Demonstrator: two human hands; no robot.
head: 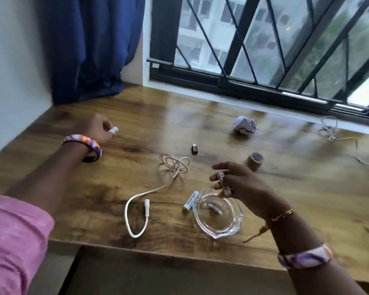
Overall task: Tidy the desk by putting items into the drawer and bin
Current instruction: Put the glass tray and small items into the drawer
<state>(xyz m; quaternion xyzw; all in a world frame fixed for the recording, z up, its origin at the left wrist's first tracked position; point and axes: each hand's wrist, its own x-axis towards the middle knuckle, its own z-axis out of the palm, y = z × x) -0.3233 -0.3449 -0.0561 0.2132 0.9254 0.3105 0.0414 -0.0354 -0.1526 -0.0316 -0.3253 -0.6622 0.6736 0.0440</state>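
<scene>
My left hand (pixel 100 129) hovers over the left part of the wooden desk (pixel 285 188), its fingers closed on a small white item (pixel 113 130). Over the rim of a clear glass dish (pixel 218 211) near the front edge, my right hand (pixel 241 182) pinches a small item (pixel 221 176) between its fingertips. A white battery (pixel 190 202) lies against the dish's left side. Between my hands a white cable (pixel 158 188) sprawls, partly coiled. A small black adapter (pixel 193 149) sits behind it.
A crumpled paper ball (pixel 244 125) lies toward the back. A brown tape roll (pixel 255 161) stands right of my right hand. Thin earphone wires (pixel 330 129) trail at the far right by the window. A blue curtain (pixel 90 50) hangs at the back left.
</scene>
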